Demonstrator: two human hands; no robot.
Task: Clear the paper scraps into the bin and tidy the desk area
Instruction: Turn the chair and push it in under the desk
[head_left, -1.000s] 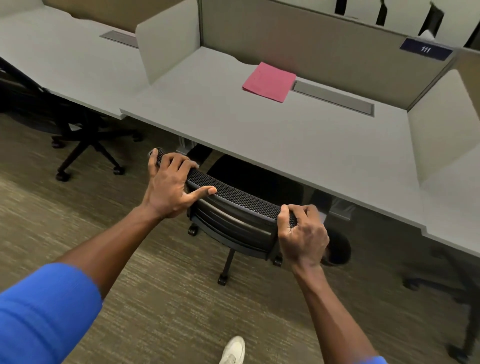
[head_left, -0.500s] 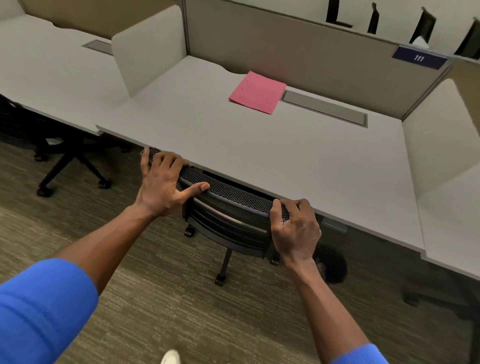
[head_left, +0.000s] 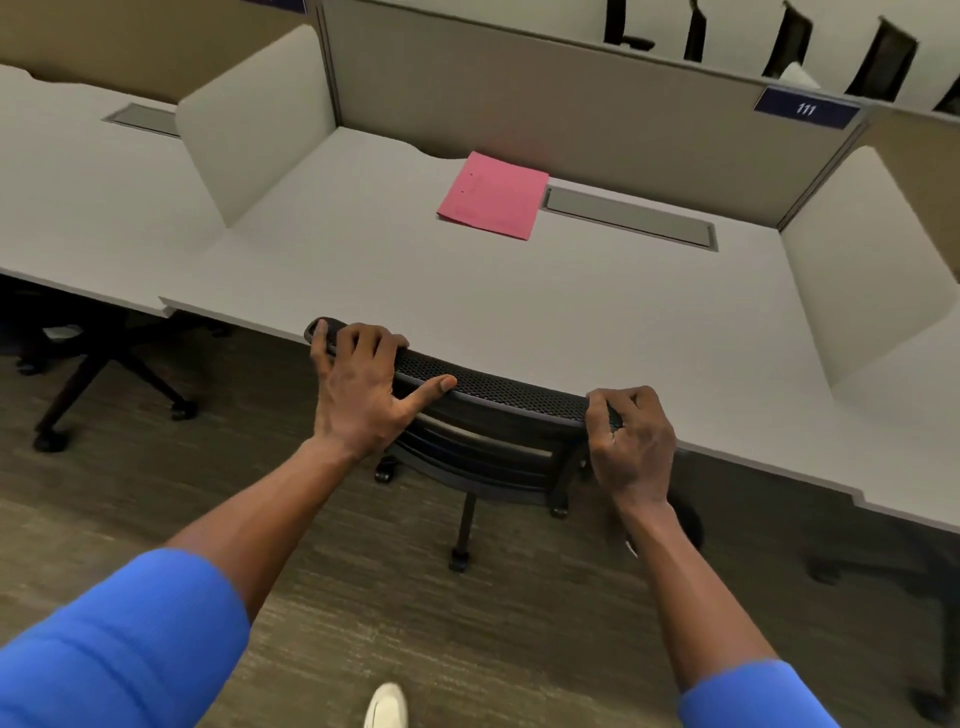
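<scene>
A black mesh office chair (head_left: 498, 410) stands tucked under the front edge of the grey desk (head_left: 597, 322), its seat hidden beneath the top. My left hand (head_left: 363, 395) grips the left end of the backrest's top rail, thumb stretched along it. My right hand (head_left: 631, 441) is closed over the rail's right end. A pink folder (head_left: 493, 196) lies flat at the back of the desk, beside a grey cable flap (head_left: 628, 217). No paper scraps show on the desk. A dark round bin (head_left: 688, 525) is partly visible under the desk behind my right wrist.
Beige partitions (head_left: 571, 98) wall the desk at the back and sides, with a plate reading 111 (head_left: 805, 108). Another chair's base (head_left: 104, 384) stands under the left neighbouring desk, and one more base (head_left: 914, 582) at the far right. My white shoe (head_left: 387, 706) is on the carpet.
The chair has rolled forward under the desk with both hands on its backrest; its top rail now meets the desk edge. My view has moved closer to the desk.
</scene>
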